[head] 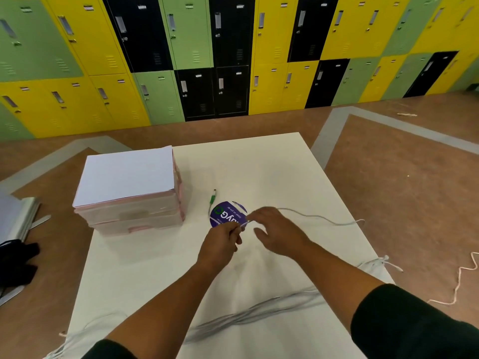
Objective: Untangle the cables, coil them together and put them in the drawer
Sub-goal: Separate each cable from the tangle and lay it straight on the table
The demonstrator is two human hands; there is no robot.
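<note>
Thin white cables lie on a white table (259, 164). One cable (316, 216) runs from my hands to the table's right edge, and its other part ends in a green plug (212, 198) near a purple round sticker (225, 213). My left hand (222, 242) pinches this cable between thumb and fingers. Just right of it, my right hand (277, 229) has its fingers curved on the same cable; the grip is blurred. A bundle of cables (254, 314) stretches across the near table, under my arms. A pink drawer unit (132, 200) stands at the table's left, drawers closed.
A white sheet covers the drawer unit's top. Left of the table are a grey stack (18, 218) and a black cloth (18, 263). A loose cord (464, 281) lies on the brown floor at right. Coloured lockers (233, 55) line the far wall.
</note>
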